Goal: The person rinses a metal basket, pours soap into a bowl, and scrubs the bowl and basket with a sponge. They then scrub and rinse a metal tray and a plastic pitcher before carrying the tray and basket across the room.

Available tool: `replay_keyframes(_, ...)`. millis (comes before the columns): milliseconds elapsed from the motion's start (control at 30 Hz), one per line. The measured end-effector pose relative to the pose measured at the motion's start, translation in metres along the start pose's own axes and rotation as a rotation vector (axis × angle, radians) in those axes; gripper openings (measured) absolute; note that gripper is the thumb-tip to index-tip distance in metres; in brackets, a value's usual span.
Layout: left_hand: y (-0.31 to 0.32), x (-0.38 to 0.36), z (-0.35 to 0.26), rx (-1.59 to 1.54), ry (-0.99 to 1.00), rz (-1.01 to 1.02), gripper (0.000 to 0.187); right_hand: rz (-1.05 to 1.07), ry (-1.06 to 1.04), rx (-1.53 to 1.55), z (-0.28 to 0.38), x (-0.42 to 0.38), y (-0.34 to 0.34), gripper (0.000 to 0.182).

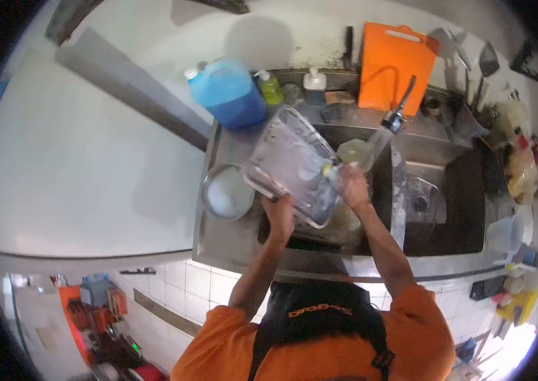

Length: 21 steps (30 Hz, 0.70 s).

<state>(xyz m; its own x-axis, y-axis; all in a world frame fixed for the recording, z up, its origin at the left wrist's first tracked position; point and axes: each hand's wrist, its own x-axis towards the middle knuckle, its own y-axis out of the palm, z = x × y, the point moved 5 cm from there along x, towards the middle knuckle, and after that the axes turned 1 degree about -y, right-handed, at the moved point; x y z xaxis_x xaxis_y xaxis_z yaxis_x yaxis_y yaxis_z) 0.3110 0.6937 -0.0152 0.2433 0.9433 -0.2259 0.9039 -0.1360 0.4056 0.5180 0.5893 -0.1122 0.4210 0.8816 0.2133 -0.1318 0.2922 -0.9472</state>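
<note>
Above the left of two sink basins [465,230], one rectangular tray [291,162] is positioned; the left hand [280,213] is clamped on its near edge. The right hand [353,184] is closed around one blurred scrubber [327,170] against the tray. One faucet [394,120] runs. The metal counter [224,244] supports one bowl [229,192], left, and one blue jug [228,92], far left, near a white wall [326,38].

The metal sink deck [226,246] is showing a dull, scuffed finish; the orange cutting board [384,60] is presenting smooth, matt plastic.
</note>
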Motion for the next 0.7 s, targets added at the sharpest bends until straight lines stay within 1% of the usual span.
replay_keyframes(33, 0.0, -0.003, 0.005, 0.134, 0.081, 0.04, 0.046, -0.062, 0.107, 0.158, -0.008, 0.0, -0.004, 0.058)
replay_keyframes(100, -0.041, 0.007, 0.064, 0.228, 0.013, 0.026, 0.048, -0.175, 0.332, 0.478, -0.017, 0.001, -0.021, 0.04)
replay_keyframes(133, -0.053, 0.014, 0.083, 0.271, -0.019, 0.025, 0.049, -0.259, 0.321, 0.413, -0.006, 0.009, -0.045, 0.04)
replay_keyframes(167, -0.05, 0.005, 0.075, 0.255, -0.073, -0.008, 0.052, -0.338, 0.32, 0.349, 0.014, 0.014, -0.076, 0.04)
replay_keyframes(200, -0.038, -0.01, 0.054, 0.242, -0.128, -0.034, 0.055, -0.422, 0.327, 0.287, 0.035, 0.018, -0.104, 0.04)
replay_keyframes(233, -0.032, -0.017, 0.045, 0.231, -0.183, -0.054, 0.059, -0.451, 0.325, 0.356, 0.053, 0.024, -0.121, 0.045)
replay_keyframes(300, -0.035, -0.017, 0.059, 0.185, -0.116, 0.039, 0.057, -0.447, 0.142, 0.572, 0.098, 0.043, -0.129, 0.04)
replay_keyframes(367, -0.033, -0.018, 0.072, 0.089, -0.066, 0.162, 0.057, -0.328, -0.186, 0.711, 0.152, 0.073, -0.101, 0.037)
replay_keyframes(400, -0.044, -0.017, 0.084, 0.321, 0.077, 0.233, 0.057, -0.21, -0.127, 0.833, 0.181, 0.086, -0.101, 0.031)
replay_keyframes(433, -0.064, -0.013, 0.113, 0.55, 0.222, 0.312, 0.058, 0.044, -0.169, 0.538, 0.216, 0.11, -0.073, 0.032)
replay_keyframes(467, -0.071, -0.01, 0.134, 0.62, 0.227, 0.368, 0.057, 0.085, -0.316, 0.56, 0.235, 0.119, -0.053, 0.035)
replay_keyframes(500, -0.073, -0.007, 0.147, 0.569, 0.095, 0.391, 0.057, 0.32, -0.339, 0.415, 0.258, 0.129, -0.04, 0.037)
replay_keyframes(533, -0.074, -0.006, 0.158, 0.477, -0.083, 0.387, 0.056, 0.563, -0.345, 0.279, 0.272, 0.132, -0.028, 0.039)
replay_keyframes(600, -0.075, -0.005, 0.167, 0.351, -0.338, 0.337, 0.055, 0.434, -0.554, 0.179, 0.283, 0.125, 0.006, 0.042)
replay_keyframes(667, -0.078, -0.004, 0.168, 0.3, -0.47, 0.273, 0.054, 0.236, -0.472, 0.551, 0.271, 0.124, 0.019, 0.043)
replay_keyframes(700, -0.079, -0.002, 0.164, 0.285, -0.508, 0.238, 0.053, 0.138, -0.437, 0.735, 0.263, 0.122, 0.01, 0.043)
